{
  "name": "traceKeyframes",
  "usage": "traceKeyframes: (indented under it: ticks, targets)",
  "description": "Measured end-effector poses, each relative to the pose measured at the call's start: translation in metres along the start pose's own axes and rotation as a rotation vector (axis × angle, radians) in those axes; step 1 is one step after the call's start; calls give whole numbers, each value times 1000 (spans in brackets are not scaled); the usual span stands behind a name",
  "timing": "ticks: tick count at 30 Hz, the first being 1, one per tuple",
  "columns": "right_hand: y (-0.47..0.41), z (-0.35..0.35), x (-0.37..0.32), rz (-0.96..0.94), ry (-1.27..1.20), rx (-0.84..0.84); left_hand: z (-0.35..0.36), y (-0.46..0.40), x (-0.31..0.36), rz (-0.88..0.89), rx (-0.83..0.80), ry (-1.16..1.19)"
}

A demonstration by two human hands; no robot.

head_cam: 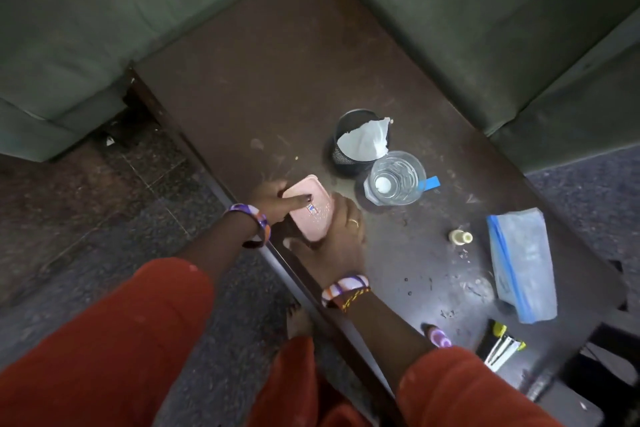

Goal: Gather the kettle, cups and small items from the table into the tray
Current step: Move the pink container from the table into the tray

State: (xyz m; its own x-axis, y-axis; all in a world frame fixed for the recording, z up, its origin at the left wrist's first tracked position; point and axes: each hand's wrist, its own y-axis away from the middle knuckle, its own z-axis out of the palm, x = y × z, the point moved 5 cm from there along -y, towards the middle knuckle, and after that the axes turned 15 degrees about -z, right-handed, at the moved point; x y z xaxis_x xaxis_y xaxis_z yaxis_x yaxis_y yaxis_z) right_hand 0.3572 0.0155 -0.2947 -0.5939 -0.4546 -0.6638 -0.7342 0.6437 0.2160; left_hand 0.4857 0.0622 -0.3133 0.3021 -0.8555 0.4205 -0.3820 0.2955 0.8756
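Note:
A pink plastic tray (311,210) with a small sticker sits at the near left edge of the dark table (277,80). My left hand (273,199) holds its left side, with a finger lying across its top. My right hand (337,236) grips its right and near side. A clear glass cup (396,177) with a blue tab stands to the right of the tray. Further right lie a small cream bottle (460,237) and a clear zip bag with a blue edge (523,260). No kettle is in view.
A black mesh holder (349,149) with white paper in it stands behind the cup. Pens and a yellow-black item (500,345) lie at the near right corner. Green sofas (485,28) flank the table at the back and right. Crumbs dot the tabletop.

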Motion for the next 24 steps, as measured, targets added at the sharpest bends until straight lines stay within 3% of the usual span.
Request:
traceKeyframes:
  ticks: [3, 5, 10, 14, 18, 24]
  targets:
    - [23, 10, 21, 413, -724, 175, 7, 6, -9, -9, -42, -72]
    - [40, 15, 33, 648, -1029, 165, 18, 18, -22, -56, -112, -135]
    - [91, -18, 61, 705, -1000, 40, 58, 70, -41, -160, -227, -335]
    - [133, -98, 78, 696, -953, 71, 124, 121, -28, -145, -303, -434]
    - [188, -207, 104, 657, -873, 218, 206, 173, 19, 57, -335, -553]
    - [294, -381, 145, 556, -820, 623, 360, 290, 104, 416, -518, -542]
